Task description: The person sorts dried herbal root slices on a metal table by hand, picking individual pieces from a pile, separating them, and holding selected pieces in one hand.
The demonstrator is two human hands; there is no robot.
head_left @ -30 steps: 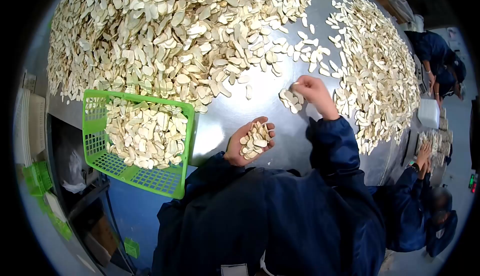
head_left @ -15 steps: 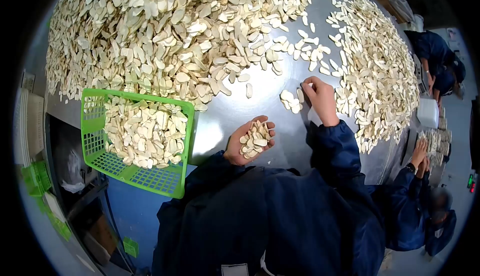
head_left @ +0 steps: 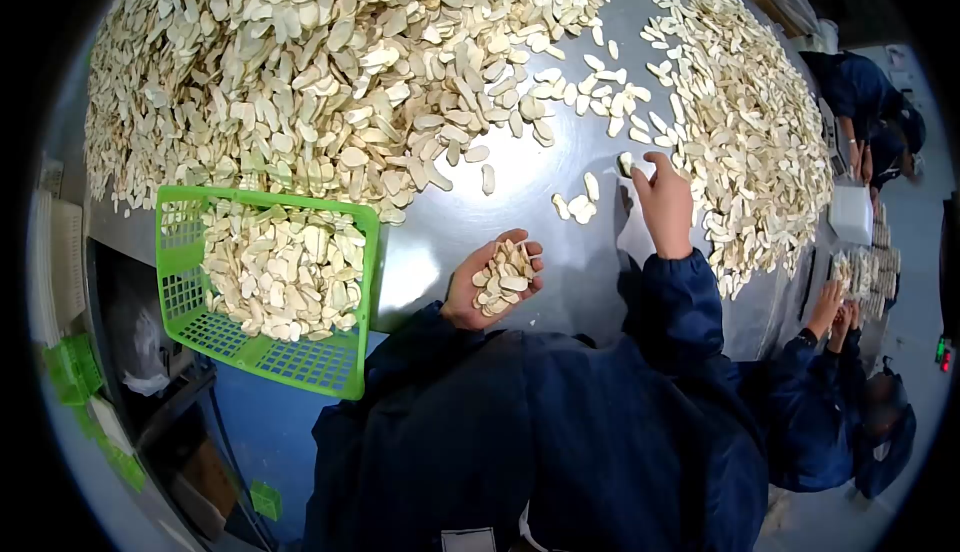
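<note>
My left hand (head_left: 492, 280) is palm up, its fingers curled around a small heap of pale dried slices (head_left: 503, 278). To its right, my right hand (head_left: 664, 202) is raised over the metal table (head_left: 530, 242), with one pale slice (head_left: 626, 164) at its thumb and fingertips. Three loose slices (head_left: 582, 209) lie on the table between my hands. A green plastic basket (head_left: 368, 302), partly filled with the same slices, sits left of my left hand. Behind it spreads a large pile of slices (head_left: 330, 72).
Another pile of slices (head_left: 760, 142) lies right of my right hand. Scattered slices (head_left: 600, 92) link the two piles. At the far right, a co-worker's hands (head_left: 830, 314) are by a tray of slices, near a white container (head_left: 851, 213). Another person (head_left: 860, 97) bends beyond them.
My right hand has moved slightly right from the small group of slices, taking one slice along at its fingertips. My left hand stays almost in place with its handful.
</note>
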